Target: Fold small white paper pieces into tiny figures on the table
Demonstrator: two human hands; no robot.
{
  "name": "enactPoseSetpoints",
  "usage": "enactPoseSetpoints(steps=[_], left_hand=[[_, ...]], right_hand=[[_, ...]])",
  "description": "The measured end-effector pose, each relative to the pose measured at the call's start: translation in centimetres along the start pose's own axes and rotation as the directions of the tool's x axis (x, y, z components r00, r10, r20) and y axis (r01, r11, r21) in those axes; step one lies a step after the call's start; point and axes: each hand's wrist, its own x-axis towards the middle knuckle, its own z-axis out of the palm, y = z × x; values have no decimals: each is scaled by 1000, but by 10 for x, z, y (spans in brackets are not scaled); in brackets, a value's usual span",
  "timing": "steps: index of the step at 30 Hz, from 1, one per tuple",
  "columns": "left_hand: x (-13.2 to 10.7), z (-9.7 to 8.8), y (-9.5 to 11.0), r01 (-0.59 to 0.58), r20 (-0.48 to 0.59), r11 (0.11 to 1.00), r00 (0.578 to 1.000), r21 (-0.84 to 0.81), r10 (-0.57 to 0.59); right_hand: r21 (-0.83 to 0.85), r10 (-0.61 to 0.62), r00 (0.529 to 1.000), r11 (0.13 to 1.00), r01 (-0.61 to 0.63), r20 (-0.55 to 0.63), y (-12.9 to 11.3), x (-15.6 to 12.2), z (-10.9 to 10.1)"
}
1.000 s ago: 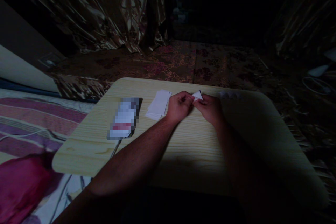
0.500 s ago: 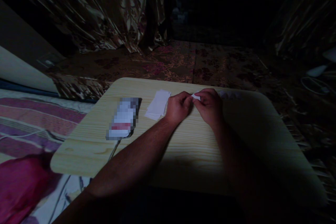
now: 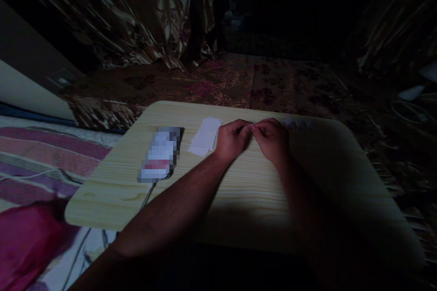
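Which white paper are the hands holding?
The small white piece, pinched between the left hand and right hand; the bigger sheets lie piled on the table.

There is 1 camera, worn on the person's head, looking forward and steeply down over the table (image 3: pixel 102 195). It sits above and behind both forearms (image 3: pixel 177 200), which enter from the bottom edge and lead to the left hand (image 3: pixel 234 138) and right hand (image 3: pixel 273 138) near mid-view. The framing is wide, not close: the bed (image 3: pixel 41 145) fits at the left, and a curtain (image 3: pixel 167 13) beyond the table's far edge.
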Motion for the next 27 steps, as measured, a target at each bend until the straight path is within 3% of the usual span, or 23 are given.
enactPoseSetpoints(steps=[6,14,22,27], left_hand=[[0,-3,1,-59,44,995,997,84,56],[-1,-5,2,-140,88,979,988,147,128],[0,-1,-4,-22,47,999,999,39,20],[3,1,-7,83,60,989,995,-125,-76]], right_hand=[[2,28,999,1000,-28,17,-2,0,0],[-2,-43,999,999,43,-8,1,-1,2],[-64,85,996,994,-83,16,6,-4,6],[-18,102,994,995,-101,28,10,-3,6]])
